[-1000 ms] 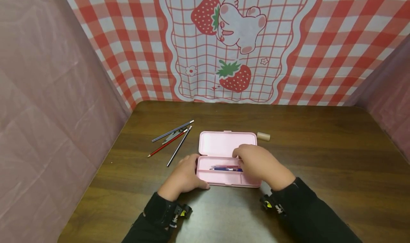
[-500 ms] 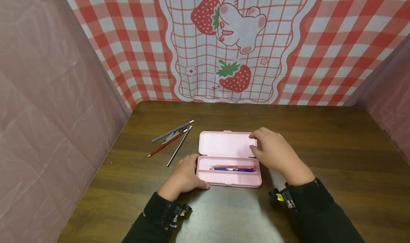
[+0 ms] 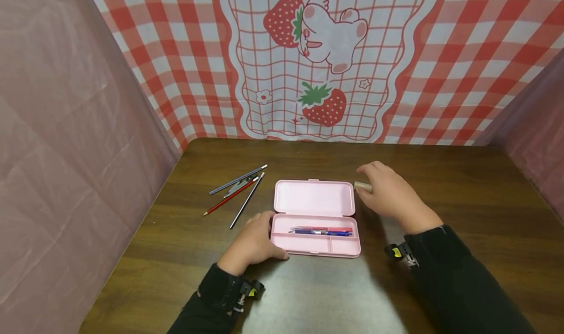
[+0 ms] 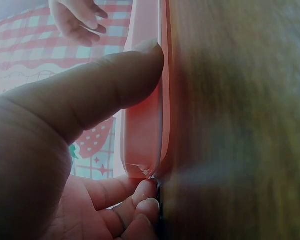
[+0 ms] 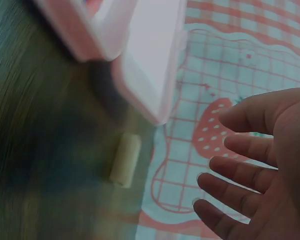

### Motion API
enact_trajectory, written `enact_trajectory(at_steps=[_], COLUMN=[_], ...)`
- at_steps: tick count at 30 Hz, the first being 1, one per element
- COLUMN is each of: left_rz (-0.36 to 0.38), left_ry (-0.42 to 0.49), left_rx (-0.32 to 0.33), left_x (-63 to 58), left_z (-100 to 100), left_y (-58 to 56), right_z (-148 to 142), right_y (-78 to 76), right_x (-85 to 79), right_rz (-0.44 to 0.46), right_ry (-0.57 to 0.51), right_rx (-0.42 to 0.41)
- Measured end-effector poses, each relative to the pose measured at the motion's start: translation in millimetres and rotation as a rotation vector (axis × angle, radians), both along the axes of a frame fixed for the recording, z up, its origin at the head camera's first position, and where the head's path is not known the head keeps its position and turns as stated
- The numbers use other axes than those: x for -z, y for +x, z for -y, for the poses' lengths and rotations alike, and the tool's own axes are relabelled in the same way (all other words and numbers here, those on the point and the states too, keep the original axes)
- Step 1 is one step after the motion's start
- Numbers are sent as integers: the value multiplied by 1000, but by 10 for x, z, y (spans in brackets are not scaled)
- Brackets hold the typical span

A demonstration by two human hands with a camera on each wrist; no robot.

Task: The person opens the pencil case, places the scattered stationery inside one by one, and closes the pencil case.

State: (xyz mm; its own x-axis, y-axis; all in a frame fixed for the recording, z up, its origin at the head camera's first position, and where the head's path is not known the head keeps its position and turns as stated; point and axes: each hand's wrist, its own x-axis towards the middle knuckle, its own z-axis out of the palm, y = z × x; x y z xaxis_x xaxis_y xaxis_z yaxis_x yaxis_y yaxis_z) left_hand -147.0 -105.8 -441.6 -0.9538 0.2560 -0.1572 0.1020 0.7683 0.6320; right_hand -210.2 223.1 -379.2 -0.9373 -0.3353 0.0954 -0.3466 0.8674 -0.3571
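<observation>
A pink pencil case [image 3: 299,244] lies unfolded on the table, its lid [image 3: 314,198] tipped back flat. In its back compartment a blue pen [image 3: 326,233] and a reddish pen [image 3: 347,229] lie side by side. My left hand [image 3: 252,242] holds the left end of the case; in the left wrist view the thumb [image 4: 132,77] presses the front wall and the fingers bend round the end. My right hand [image 3: 389,192] hovers over a small beige cylinder [image 3: 362,186] beside the lid. The right wrist view shows its fingers spread, apart from the cylinder.
Left of the case lie a blue-grey pencil [image 3: 233,181], a grey metal drawing compass [image 3: 238,187], a red pencil [image 3: 229,197] and a dark striped pencil [image 3: 246,202]. A checked strawberry cloth [image 3: 198,79] hangs behind the wooden table [image 3: 440,177].
My right hand has left the pens in the case and moved right and away from me, past the lid to the beige cylinder. My left hand has stayed on the case.
</observation>
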Motion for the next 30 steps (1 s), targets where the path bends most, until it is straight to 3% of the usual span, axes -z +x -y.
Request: enact_trajectory(at_steps=[18, 30], left_rz=[21, 11], left_ry=[7, 0], left_rx=[-15, -6], left_x=[27, 29], left_z=[10, 5], left_y=[-20, -28], right_z=[-64, 19], right_y=[-482, -598], right_x=[329, 363], right_rz=[129, 174], right_ry=[297, 319], right_rx=[-112, -94])
